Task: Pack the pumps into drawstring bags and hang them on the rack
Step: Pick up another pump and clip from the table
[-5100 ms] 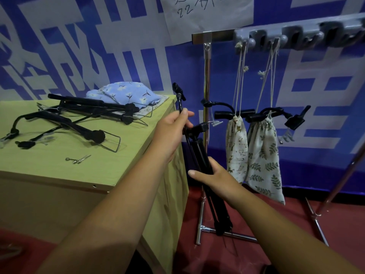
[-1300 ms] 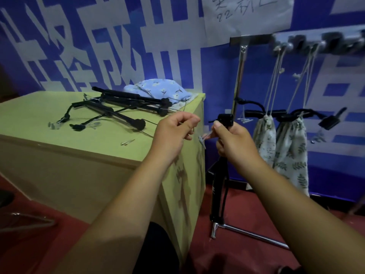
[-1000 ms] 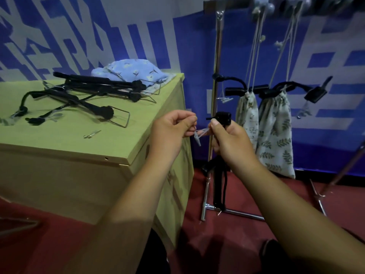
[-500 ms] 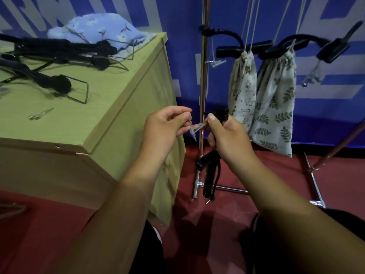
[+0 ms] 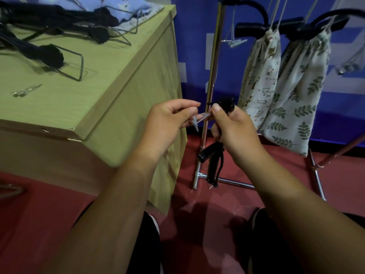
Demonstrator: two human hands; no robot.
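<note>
While the pale wooden surface [image 5: 102,80] serves as the stock pile, several black pumps [image 5: 45,52] lie across its far part with their wire foot-loops splayed. A blue flowered bag [image 5: 136,4] sits bunched behind them, likely waiting to be filled. Just to the right stands the rack [image 5: 214,62], a metal post on a floor foot. Two filled bags [image 5: 294,99] hang from it by their strings, black handles poking out of the gathered mouths, so that share of the job looks done. Between surface and rack the held pump [image 5: 213,161] hangs upright, clear of the floor, which lets its hose and foot dangle out of the way. The right hand [image 5: 235,131] has its fingers wrapped round the pump's upper end, thumb laid against a small clear plastic piece [image 5: 203,117] that seems attached there. The left hand [image 5: 167,123] pinches the other end of that piece between thumb and curled fingers, probably to tidy it before bagging. A small metal fitting [image 5: 26,89] lies loose on the surface.
</note>
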